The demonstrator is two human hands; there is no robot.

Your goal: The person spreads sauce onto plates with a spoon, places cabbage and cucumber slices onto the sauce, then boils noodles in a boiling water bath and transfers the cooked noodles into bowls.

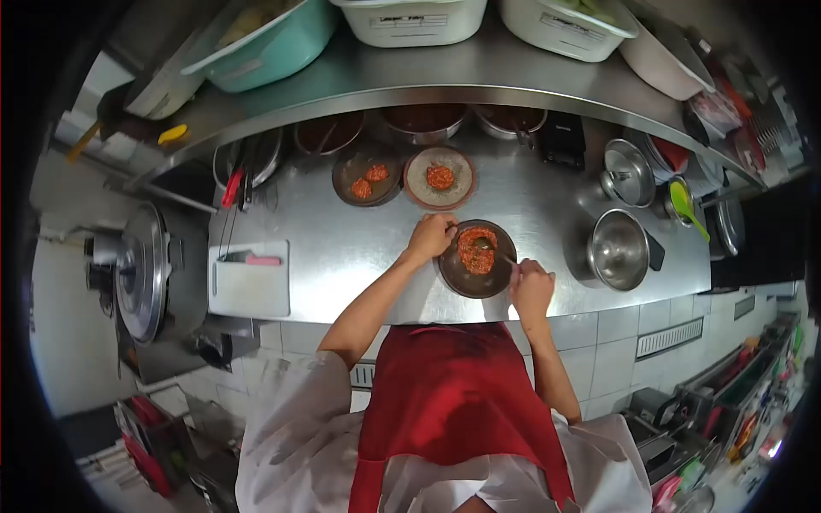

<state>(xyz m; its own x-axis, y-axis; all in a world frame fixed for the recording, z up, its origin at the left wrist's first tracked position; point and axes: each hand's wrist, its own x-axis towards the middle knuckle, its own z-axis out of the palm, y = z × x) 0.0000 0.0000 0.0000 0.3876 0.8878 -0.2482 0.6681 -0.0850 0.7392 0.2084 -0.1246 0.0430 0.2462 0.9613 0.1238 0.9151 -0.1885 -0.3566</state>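
Observation:
In front of me is a dark round plate (466, 285) with red, chunky sauce (475, 249) spread over its middle. My left hand (434, 236) pinches the upper left rim of this plate. A metal spoon (505, 258) is in the closed fingers of my right hand (532, 287), and its bowl rests in the sauce. Behind the plate stand a grey, reddish-rimmed plate (457, 192) with one red mound and another dark plate (346, 190) with a few red lumps.
A white cutting board (248, 295) with a pink-handled knife (262, 260) lies at left. On the right stand a steel bowl (617, 250) and a small steel pot (629, 171). Sauce pots (424, 135) sit under a steel shelf (410, 73) holding plastic tubs (410, 24).

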